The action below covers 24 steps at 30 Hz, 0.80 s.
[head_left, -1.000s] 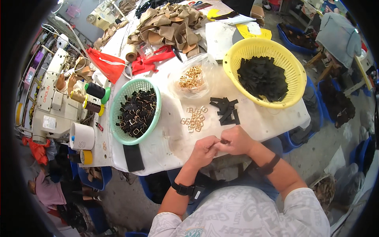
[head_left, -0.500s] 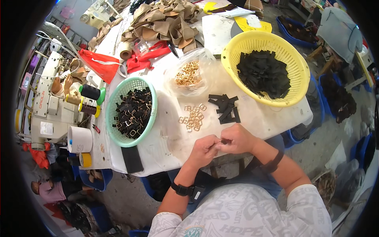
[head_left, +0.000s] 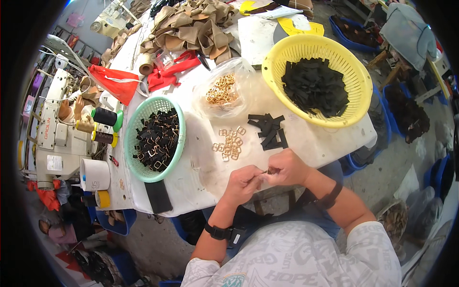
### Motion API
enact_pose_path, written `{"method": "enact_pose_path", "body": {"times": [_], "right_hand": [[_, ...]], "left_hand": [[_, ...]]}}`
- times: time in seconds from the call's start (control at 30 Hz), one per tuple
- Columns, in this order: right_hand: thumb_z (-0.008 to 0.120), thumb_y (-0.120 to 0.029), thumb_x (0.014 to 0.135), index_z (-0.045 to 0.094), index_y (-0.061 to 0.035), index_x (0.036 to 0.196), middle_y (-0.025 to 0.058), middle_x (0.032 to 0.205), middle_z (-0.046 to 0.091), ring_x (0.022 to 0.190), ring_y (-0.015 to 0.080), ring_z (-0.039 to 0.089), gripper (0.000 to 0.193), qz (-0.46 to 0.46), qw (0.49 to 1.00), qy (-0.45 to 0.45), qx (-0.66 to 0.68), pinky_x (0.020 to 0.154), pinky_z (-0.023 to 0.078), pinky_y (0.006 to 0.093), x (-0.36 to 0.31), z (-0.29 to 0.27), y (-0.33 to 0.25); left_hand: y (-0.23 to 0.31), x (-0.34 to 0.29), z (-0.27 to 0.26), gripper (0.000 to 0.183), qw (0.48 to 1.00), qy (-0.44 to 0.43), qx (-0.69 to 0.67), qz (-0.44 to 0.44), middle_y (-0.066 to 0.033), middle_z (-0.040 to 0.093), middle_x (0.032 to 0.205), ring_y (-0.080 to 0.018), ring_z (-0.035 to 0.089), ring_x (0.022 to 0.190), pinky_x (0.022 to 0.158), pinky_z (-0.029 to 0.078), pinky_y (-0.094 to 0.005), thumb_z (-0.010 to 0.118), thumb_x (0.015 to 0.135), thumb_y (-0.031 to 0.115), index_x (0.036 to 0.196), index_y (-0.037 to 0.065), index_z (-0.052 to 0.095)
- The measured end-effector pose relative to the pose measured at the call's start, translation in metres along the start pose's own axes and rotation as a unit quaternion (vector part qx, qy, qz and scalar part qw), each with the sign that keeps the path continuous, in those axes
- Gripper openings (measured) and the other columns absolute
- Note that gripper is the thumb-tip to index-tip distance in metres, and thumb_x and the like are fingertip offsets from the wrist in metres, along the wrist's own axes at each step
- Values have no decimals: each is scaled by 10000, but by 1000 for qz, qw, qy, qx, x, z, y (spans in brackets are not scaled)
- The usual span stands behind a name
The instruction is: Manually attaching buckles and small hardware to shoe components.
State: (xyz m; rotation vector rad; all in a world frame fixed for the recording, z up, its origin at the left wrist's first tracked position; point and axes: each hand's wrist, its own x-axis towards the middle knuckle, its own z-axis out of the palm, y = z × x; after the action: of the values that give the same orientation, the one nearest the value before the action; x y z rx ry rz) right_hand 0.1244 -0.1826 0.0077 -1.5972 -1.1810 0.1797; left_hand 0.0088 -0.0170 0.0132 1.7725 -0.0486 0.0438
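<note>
The left hand (head_left: 243, 185) and right hand (head_left: 289, 168) meet at the near edge of the white, cloth-like surface (head_left: 191, 184), to the near right of a loose pile of gold-coloured square metal rings (head_left: 233, 142). Both hands are pressed together, fingertips pinching a small dark piece (head_left: 270, 171). The fingers cover most of it, so I cannot tell whether a ring is on it.

Flat black fabric strips (head_left: 269, 128) overlap just right of the pile. Beyond it sits a clear plastic bag (head_left: 200, 103) of similar rings; left of it, a round mint-green perforated plastic basket (head_left: 182, 136) holds black strips with rings; to its far right stands a round yellow perforated plastic basket (head_left: 359, 88) of black strips.

The piece is tiny and worked at the edge, so a loosened pinch could drop it to the floor. A forearm sweeping left might scatter the pile, and the overlapping strips could come up two together.
</note>
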Motion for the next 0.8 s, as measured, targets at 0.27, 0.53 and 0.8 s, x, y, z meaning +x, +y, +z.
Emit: {"method": "enact_pose_path", "body": {"times": [0.27,0.53,0.8], "right_hand": [[766,-139,694,530,-34,601,72,536,511,441,186,513,275,44,999,-23,14,439,403,295,0,0,0],[636,-133,821,567,-16,748,67,625,508,552,150,472,154,100,989,-56,93,529,393,292,-2,-5,-3],[563,-115,898,535,8,753,154,657,529,610,291,537,192,141,987,7,73,581,429,366,-2,3,3]], "left_hand": [[4,2,3,104,999,16,-10,-29,-24,570,661,-77,555,572,509,416,-228,549,912,-13,837,-5,620],[4,3,3,139,996,21,-60,-70,5,553,649,-52,507,560,514,405,-212,556,952,66,837,8,608],[-4,3,2,173,989,28,-109,-95,1,578,679,-63,521,563,527,429,-208,537,976,106,887,-3,638]]}}
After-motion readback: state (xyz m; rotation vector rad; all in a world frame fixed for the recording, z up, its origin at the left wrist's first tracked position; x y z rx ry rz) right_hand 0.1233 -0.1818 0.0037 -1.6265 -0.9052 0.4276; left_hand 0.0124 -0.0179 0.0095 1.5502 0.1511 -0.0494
